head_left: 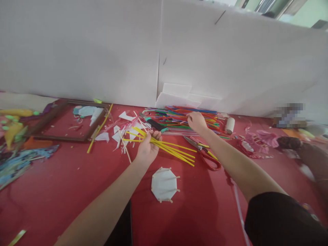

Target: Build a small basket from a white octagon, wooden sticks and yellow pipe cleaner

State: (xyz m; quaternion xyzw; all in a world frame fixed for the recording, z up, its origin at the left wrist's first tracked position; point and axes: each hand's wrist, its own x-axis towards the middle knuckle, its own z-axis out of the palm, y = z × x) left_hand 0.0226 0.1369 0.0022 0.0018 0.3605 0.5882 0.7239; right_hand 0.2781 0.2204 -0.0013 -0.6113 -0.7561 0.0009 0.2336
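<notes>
My left hand [149,147] is closed around a loose fan of several yellow pipe cleaners [176,152], which stick out on both sides. At the back, my right hand [197,121] reaches onto a heap of many-coloured pipe cleaners [176,116]. Its fingers are pinched together among them; what they grip is hidden. In front of my hands lies a white octagonal piece [164,185] with short pale sticks at its corners. Red-handled scissors [208,159] lie beneath my right forearm. Beside the heap is a dark utility knife [155,125].
A white partition [102,51] rises behind the red table [200,212]. White paper scraps [116,135] and a dark wooden frame [61,138] are to the left. A cardboard tube [230,125] and pink crumpled material [263,140] lie right. Another person's arm [312,160] shows at the right edge.
</notes>
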